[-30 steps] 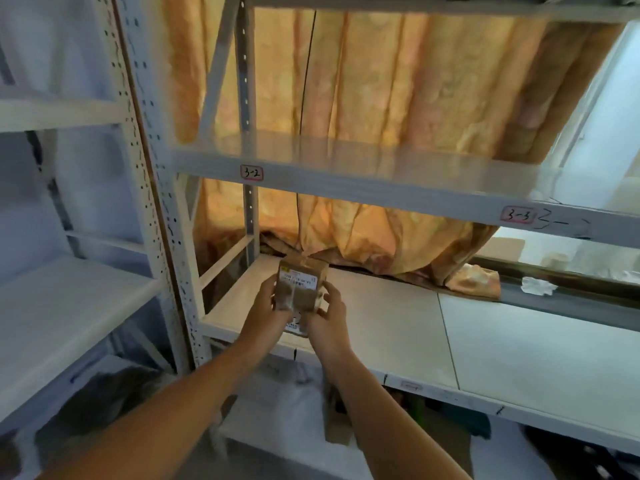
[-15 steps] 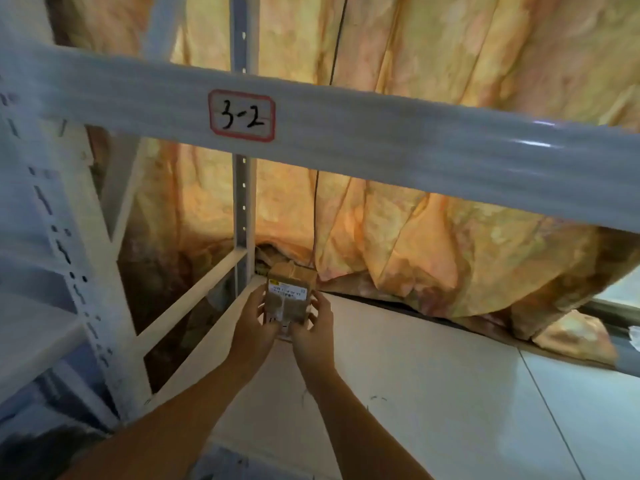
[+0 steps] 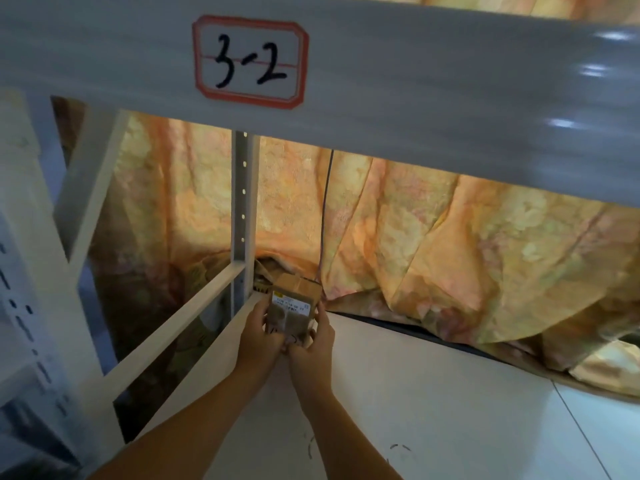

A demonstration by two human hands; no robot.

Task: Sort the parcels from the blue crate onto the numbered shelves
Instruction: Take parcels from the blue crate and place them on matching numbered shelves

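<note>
Fingers (image 3: pixel 265 317) of left hand (image 3: pixel 258 337) and right hand (image 3: pixel 311 346) clamp the small brown cardboard parcel (image 3: pixel 294 299) from both sides, at the rear left corner of the white lower shelf (image 3: pixel 433 393), under the grey beam labelled 3-2 (image 3: pixel 433 98).

Cardboard parcel (image 3: pixel 292 313): the print on its shipping label (image 3: pixel 290 304) is too small to read. Its lower corners are covered by the left hand (image 3: pixel 258 336) and right hand (image 3: pixel 311 341).
Above the parcel: shelf beam (image 3: pixel 415 98) cut by the top edge, right end smeared.
Behind the parcel: curtain (image 3: pixel 433 254), its top hidden by the beam.
Left of the parcel: perforated upright (image 3: pixel 31 306), blurred.
</note>
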